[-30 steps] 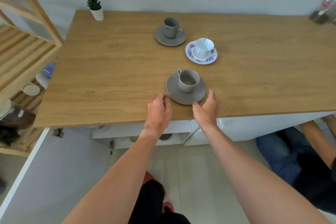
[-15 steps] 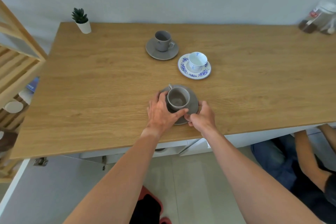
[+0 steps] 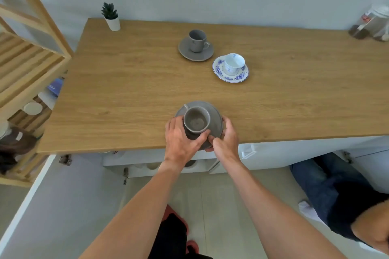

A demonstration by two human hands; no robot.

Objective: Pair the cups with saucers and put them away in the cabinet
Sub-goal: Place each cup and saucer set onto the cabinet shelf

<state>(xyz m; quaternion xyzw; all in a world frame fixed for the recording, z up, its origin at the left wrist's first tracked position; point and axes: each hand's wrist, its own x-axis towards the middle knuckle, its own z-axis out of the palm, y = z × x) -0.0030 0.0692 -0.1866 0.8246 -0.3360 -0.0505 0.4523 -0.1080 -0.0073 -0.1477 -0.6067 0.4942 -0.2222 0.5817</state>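
Clearly both my hands are on the grey saucer [image 3: 214, 115] at lower centre of the frame, near the counter [image 3: 130, 82] edge: left hand [image 3: 181, 139] and right hand [image 3: 226, 139] grasp its rim, thumbs toward the grey cup [image 3: 196, 122]. I judge it hard, brittle, smooth; the cup sits loose, so hold the rim level.
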